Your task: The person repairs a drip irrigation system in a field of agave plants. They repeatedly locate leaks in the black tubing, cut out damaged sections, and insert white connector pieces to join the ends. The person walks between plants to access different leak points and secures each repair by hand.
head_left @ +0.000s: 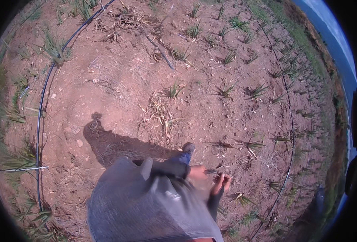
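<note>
My left hand (196, 172), blurred, reaches out from a dark sleeve in front of my body. Its fingers are closed on a thin dark strip (211, 171), whose kind I cannot make out. Close by on the right is my right hand (222, 183), fingers curled and pinched near the strip's other end. Whether it grips the strip itself is too small to tell. My grey top (146, 205) fills the lower middle, and one shoe (188, 148) shows just beyond the left hand.
Reddish dry soil carries rows of small spiky plants (258, 91) on the right. A withered clump (159, 109) lies ahead. Black hoses run along the left (40, 121) and right (290, 109). A pale cord (19, 169) crosses the left hose. My shadow (118, 141) falls leftward.
</note>
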{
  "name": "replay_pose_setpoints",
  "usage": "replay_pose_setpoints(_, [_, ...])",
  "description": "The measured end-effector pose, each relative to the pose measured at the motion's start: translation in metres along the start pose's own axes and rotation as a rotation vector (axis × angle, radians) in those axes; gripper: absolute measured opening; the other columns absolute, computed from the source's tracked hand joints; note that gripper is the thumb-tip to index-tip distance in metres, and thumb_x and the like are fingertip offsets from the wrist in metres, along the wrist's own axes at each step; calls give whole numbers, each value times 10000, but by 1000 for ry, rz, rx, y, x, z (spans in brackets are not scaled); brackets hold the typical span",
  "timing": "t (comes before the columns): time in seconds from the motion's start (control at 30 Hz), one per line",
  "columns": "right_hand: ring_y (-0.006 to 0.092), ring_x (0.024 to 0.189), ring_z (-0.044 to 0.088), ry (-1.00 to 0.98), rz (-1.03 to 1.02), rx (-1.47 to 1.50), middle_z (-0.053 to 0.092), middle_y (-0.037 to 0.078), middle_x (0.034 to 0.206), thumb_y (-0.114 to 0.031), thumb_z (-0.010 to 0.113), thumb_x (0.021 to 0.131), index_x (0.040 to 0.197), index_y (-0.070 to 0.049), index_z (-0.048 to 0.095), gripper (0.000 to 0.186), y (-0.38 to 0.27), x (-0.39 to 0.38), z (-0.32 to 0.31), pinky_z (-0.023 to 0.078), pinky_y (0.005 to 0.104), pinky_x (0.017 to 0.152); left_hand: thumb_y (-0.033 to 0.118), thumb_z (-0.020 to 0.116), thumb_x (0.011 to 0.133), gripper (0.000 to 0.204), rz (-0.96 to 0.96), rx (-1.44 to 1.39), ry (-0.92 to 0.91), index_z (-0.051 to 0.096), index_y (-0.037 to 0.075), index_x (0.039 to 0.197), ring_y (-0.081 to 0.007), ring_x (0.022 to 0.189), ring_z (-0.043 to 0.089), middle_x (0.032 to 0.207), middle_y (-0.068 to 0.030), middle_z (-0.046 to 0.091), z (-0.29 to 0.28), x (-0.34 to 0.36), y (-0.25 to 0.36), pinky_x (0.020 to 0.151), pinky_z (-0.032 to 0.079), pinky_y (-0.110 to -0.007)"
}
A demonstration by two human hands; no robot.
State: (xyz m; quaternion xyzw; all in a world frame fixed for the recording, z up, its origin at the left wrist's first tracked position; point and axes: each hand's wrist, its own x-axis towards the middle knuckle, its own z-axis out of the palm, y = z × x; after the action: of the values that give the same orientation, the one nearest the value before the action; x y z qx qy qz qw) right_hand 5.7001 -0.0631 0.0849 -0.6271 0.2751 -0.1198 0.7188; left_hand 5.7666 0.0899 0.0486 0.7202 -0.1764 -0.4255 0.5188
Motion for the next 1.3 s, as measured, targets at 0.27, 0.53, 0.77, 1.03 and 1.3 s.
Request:
replay_pose_setpoints(0.27, [123, 787, 574, -197, 33, 128, 607, 27, 936, -147, 608, 932, 998, -114, 514, 120, -96, 199, 72, 465, 246, 700, 314, 650, 790, 357, -13, 127, 36, 667, 12, 979, -309, 828, 663, 897, -179, 681, -142, 155, 108, 721, 505, -396])
replay_pose_setpoints(0.53, [125, 702, 515, -145, 210, 420, 560, 55, 819, -152, 519, 964, 1007, -105, 473, 79, -124, 422, 206, 423, 231, 619, 343, 652, 726, 341, 43, 51, 501, 656, 2, 726, -273, 616, 637, 671, -171, 637, -292, 296, 110, 599, 493, -403])
replay_pose_setpoints(0.77, [73, 646, 428, -433, 205, 46, 466, -25, 717, -190, 556, 928, 1020, -85, 527, 143, -164, 668, 320, 351, 220, 561, 364, 672, 853, 291, -239, -916, 529, 556, 97, 873, -86, 339, 351, 484, 24, 427, -495, 358, 175, 307, 228, -262])
replay_pose_setpoints(1.03, [46, 705, 467, -908, 269, -216, 538, -63, 801, -182, 646, 872, 939, -81, 611, 126, -272, 797, 535, 388, 211, 635, 325, 551, 963, 290, 21, -1343, 803, 579, 85, 1124, -59, 495, 308, 596, 73, 315, -668, 390, 149, 481, 290, -233])
replay_pose_setpoints(1.3, [116, 790, 538, -1102, 172, -383, 575, 9, 844, -290, 533, 973, 1012, -67, 565, 229, -293, 893, 681, 439, 262, 725, 340, 494, 987, 323, 32, -1641, 777, 525, 74, 1168, -60, 507, 327, 600, 66, 287, -910, 445, 195, 493, 293, -222])
